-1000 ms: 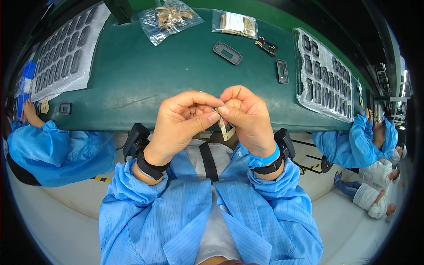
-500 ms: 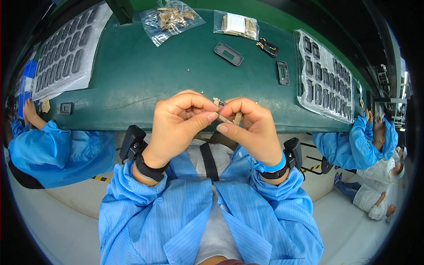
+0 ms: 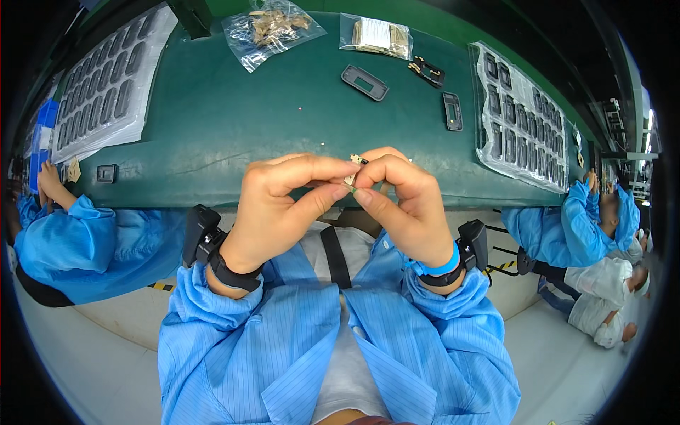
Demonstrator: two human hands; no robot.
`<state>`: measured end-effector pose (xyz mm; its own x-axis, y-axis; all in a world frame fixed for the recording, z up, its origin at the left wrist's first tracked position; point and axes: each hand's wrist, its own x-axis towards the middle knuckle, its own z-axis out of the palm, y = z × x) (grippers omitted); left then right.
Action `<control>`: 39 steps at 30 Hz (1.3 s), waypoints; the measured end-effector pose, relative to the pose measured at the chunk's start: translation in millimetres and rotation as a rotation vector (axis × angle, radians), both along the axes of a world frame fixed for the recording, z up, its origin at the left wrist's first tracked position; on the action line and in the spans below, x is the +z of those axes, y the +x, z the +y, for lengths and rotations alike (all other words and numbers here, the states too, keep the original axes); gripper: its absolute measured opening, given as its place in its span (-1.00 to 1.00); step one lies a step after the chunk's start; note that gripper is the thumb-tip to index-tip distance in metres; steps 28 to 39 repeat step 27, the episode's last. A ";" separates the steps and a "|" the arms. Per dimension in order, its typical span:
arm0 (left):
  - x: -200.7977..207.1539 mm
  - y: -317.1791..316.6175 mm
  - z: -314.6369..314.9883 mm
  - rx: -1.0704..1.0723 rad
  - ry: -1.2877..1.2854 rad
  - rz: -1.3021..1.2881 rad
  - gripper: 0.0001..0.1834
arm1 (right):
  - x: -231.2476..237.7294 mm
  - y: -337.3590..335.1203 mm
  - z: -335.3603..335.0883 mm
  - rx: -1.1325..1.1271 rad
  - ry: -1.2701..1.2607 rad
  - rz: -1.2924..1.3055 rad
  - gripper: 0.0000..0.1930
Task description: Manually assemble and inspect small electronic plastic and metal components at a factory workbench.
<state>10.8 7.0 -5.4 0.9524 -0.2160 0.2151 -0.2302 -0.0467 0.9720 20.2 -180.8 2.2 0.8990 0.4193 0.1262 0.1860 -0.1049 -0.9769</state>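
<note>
Close together above the near edge of the green table (image 3: 234,142), both my hands pinch one tiny cream-coloured part (image 3: 352,177) with a dark section at its top. My left hand (image 3: 283,191) grips it from the left between thumb and forefinger. My right hand (image 3: 407,202) has its fingertips closed on it from the other side, the thumb at a small greenish spot low on the part. A tan strip (image 3: 384,188) shows under the right forefinger, tucked in that hand. Fingertips cover much of the part, so its exact kind is unclear.
Beyond my hands lie a black frame (image 3: 365,83), a smaller black housing (image 3: 452,112) and a dark piece with gold-coloured bits (image 3: 426,71). Farther back are two clear bags (image 3: 273,32) of tan pieces. Trays of black housings (image 3: 520,117) stand either side; co-workers in blue (image 3: 92,234) sit left and right.
The tan strip between my fingertips has shifted back under the right hand. The cream part now stands between both pinches, and my left fingers have straightened and moved slightly right.
</note>
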 end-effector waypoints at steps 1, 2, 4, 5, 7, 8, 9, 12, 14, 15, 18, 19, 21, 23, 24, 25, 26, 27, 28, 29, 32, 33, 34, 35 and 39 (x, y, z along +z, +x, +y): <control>0.9 -0.1 0.3 0.000 0.000 0.000 -0.78 | 2.1 -0.5 0.7 -0.013 -0.051 -0.055 -0.93; 1.7 -0.1 0.6 0.022 0.047 -0.047 -0.78 | 3.5 -0.9 1.1 -0.025 -0.102 -0.109 -0.91; 4.4 -0.7 1.4 0.044 0.095 -0.094 -0.78 | 5.1 -1.7 1.7 -0.042 -0.145 -0.181 -0.88; 6.4 -1.4 1.7 0.050 0.123 -0.130 -0.78 | 5.5 -2.1 1.9 -0.059 -0.189 -0.254 -0.85; 8.2 -2.1 1.4 0.053 0.148 -0.166 -0.79 | 4.1 -3.0 5.1 -0.108 -0.186 -0.315 -0.82; 8.7 -2.3 1.4 0.064 0.146 -0.169 -0.79 | 3.0 -3.6 7.2 -0.157 -0.182 -0.376 -0.79; 9.2 -2.3 0.7 0.075 0.143 -0.173 -0.80 | 2.0 -3.9 8.2 -0.159 -0.185 -0.378 -0.79; 10.3 -3.9 -0.1 0.131 0.170 -0.200 -0.79 | -1.0 -4.6 9.4 -0.144 -0.112 -0.353 -0.78; 9.6 -3.1 -0.1 0.130 0.200 -0.250 -0.79 | -2.4 -4.3 7.9 -0.110 -0.096 -0.334 -0.79; 9.8 -2.9 0.8 0.136 0.237 -0.297 -0.78 | -2.2 -4.4 7.4 -0.112 -0.098 -0.336 -0.79; 9.1 -0.2 2.3 0.079 0.279 -0.371 -0.78 | -0.9 -4.5 5.4 -0.054 -0.060 -0.266 -0.81; 9.6 0.9 2.0 0.078 0.279 -0.373 -0.78 | -0.1 -4.2 3.9 -0.026 -0.003 -0.183 -0.82; 11.1 3.5 1.2 0.070 0.240 -0.431 -0.78 | 0.4 -3.3 2.0 0.003 0.055 -0.100 -0.83; 10.5 6.0 2.4 0.048 0.236 -0.430 -0.78 | -0.5 -2.4 1.2 0.035 0.129 -0.045 -0.85; 9.9 6.7 3.2 0.025 0.231 -0.430 -0.78 | -0.7 -2.4 1.0 0.035 0.129 -0.045 -0.85; 9.6 6.8 4.4 0.024 0.230 -0.430 -0.78 | -0.9 -2.3 0.9 0.043 0.145 -0.029 -0.85; 9.3 6.7 6.0 -0.007 0.228 -0.389 -0.77 | -0.8 -2.2 1.0 0.051 0.160 -0.012 -0.85; 8.7 6.6 7.5 -0.039 0.224 -0.348 -0.76 | -0.8 -2.2 0.5 0.050 0.160 -0.013 -0.85; 8.7 6.6 7.5 -0.039 0.224 -0.348 -0.76 | -0.8 -2.2 0.5 0.050 0.160 -0.013 -0.85; 8.7 6.6 7.5 -0.039 0.224 -0.348 -0.76 | -0.8 -2.2 0.5 0.050 0.160 -0.013 -0.85; 8.7 6.6 7.5 -0.039 0.224 -0.348 -0.76 | -0.8 -2.2 0.5 0.050 0.160 -0.013 -0.85; 8.7 6.6 7.5 -0.039 0.224 -0.348 -0.76 | -0.8 -2.2 0.5 0.050 0.160 -0.013 -0.85; 8.7 6.6 7.5 -0.039 0.224 -0.348 -0.76 | -0.8 -2.2 0.5 0.050 0.160 -0.013 -0.85; 8.7 6.6 7.5 -0.039 0.224 -0.348 -0.76 | -0.8 -2.2 0.5 0.050 0.160 -0.013 -0.85; 8.7 6.6 7.5 -0.039 0.224 -0.348 -0.76 | -0.8 -2.2 0.5 0.050 0.160 -0.013 -0.85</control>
